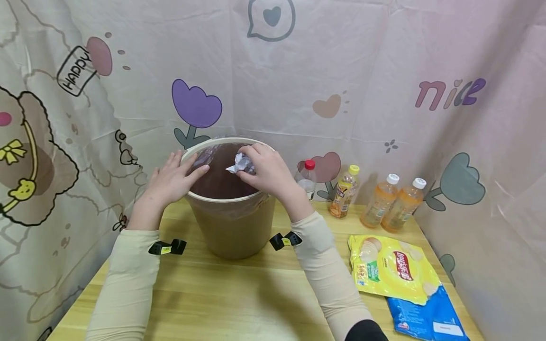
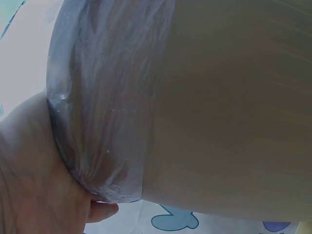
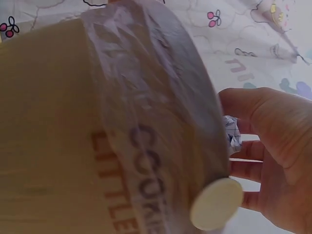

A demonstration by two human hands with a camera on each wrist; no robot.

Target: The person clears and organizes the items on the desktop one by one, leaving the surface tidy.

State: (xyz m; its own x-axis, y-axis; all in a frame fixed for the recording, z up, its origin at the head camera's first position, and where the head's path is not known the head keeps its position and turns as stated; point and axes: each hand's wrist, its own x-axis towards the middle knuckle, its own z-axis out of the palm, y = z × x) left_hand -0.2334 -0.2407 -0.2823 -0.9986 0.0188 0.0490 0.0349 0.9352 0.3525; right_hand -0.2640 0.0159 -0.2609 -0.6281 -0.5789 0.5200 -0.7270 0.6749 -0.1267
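A brown trash bin with a pale rim and a clear plastic liner folded over its edge stands on the table. My right hand pinches a crumpled ball of paper over the bin's mouth. In the right wrist view the paper ball shows partly between thumb and fingers, beyond the rim. On the bin's left side, my left hand rests at the rim with its fingers spread and fairly straight. The bottom of the bin's inside is hidden.
Behind my right arm stand a red-capped bottle, a yellow-capped bottle and two white-capped bottles of orange drink. A yellow chip bag overlaps a blue packet at the table's right. Patterned cloth hangs around the table.
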